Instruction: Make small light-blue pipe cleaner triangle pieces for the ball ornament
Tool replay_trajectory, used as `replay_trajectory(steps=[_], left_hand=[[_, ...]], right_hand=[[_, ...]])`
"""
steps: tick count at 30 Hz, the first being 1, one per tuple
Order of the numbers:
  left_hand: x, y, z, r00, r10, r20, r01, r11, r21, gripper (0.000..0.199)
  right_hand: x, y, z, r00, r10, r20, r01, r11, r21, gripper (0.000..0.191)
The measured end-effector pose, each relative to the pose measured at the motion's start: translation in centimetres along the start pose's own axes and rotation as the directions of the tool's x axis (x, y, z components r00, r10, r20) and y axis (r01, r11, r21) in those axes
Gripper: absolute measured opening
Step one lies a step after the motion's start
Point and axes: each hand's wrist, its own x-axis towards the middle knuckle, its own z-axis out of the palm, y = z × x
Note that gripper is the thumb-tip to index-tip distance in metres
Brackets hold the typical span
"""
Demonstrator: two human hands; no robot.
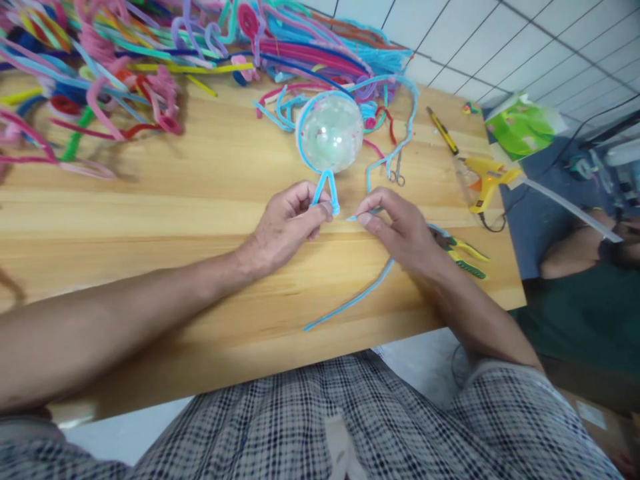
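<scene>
My left hand (pixel 295 217) pinches a light-blue pipe cleaner (pixel 328 183) bent into a narrow upside-down V. To its right, my right hand (pixel 395 220) has thumb and forefinger closed on the tip of another blue pipe cleaner (pixel 353 218); how far this piece runs behind the hand is hidden. Just beyond my hands stands a clear plastic ball (pixel 333 133) with a blue strip around its left side. A long blue pipe cleaner (pixel 357 301) lies on the table below my right hand, one end hidden by it.
Many coloured pipe cleaners (pixel 320 57) are heaped along the table's far side. At right lie yellow-handled pliers (pixel 467 257), a yellow glue gun (pixel 490 180), a utility knife (pixel 443 131) and small scissors (pixel 397 175). Another person's arm (pixel 575 247) shows beyond the wooden table's (pixel 200 200) right edge.
</scene>
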Motion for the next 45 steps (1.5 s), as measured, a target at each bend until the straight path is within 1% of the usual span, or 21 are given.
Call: replay_trajectory(steps=[2, 4, 10, 17, 22, 27, 33, 38, 45], left_hand=[[0.0, 0.1, 0.0, 1.000, 0.007, 0.008, -0.007, 1.000, -0.001, 0.018], [0.0, 0.3, 0.0, 1.000, 0.012, 0.021, -0.012, 1.000, 0.001, 0.019], [-0.1, 0.7, 0.0, 0.999, -0.007, 0.051, 0.008, 1.000, -0.007, 0.021], [-0.2, 0.9, 0.0, 0.997, -0.014, 0.081, 0.015, 1.000, -0.015, 0.022], [-0.2, 0.9, -0.1, 0.996, -0.030, 0.086, 0.030, 1.000, 0.000, 0.022], [-0.2, 0.8, -0.1, 0.996, -0.022, 0.092, 0.021, 1.000, 0.006, 0.020], [-0.3, 0.8, -0.1, 0.996, -0.015, 0.090, 0.015, 1.000, 0.003, 0.022], [-0.2, 0.8, 0.0, 0.996, -0.022, 0.086, 0.021, 1.000, 0.012, 0.026], [-0.2, 0.8, 0.1, 0.996, -0.011, 0.084, 0.012, 1.000, -0.014, 0.023]], right_hand=[[0.3, -0.7, -0.7, 1.000, -0.005, -0.010, 0.006, 0.999, 0.041, 0.029], [0.9, -1.1, -1.0, 1.000, -0.006, -0.012, 0.007, 0.999, 0.054, 0.032], [2.0, -0.9, 0.0, 0.999, 0.014, -0.033, -0.012, 0.998, 0.066, 0.035], [2.0, -0.7, 0.8, 0.999, -0.013, -0.048, 0.018, 0.996, 0.090, 0.036], [1.8, -0.6, 1.0, 0.998, -0.019, -0.060, 0.023, 0.997, 0.073, 0.038], [1.6, -0.5, 1.2, 0.993, -0.062, -0.099, 0.069, 0.995, 0.067, 0.033], [1.2, -0.8, 1.4, 0.988, -0.067, -0.142, 0.069, 0.998, 0.010, 0.032], [1.1, -0.8, 1.6, 0.986, -0.040, -0.163, 0.038, 0.999, -0.017, 0.031], [1.0, -0.4, 1.9, 0.981, -0.077, -0.178, 0.071, 0.997, -0.039, 0.025]])
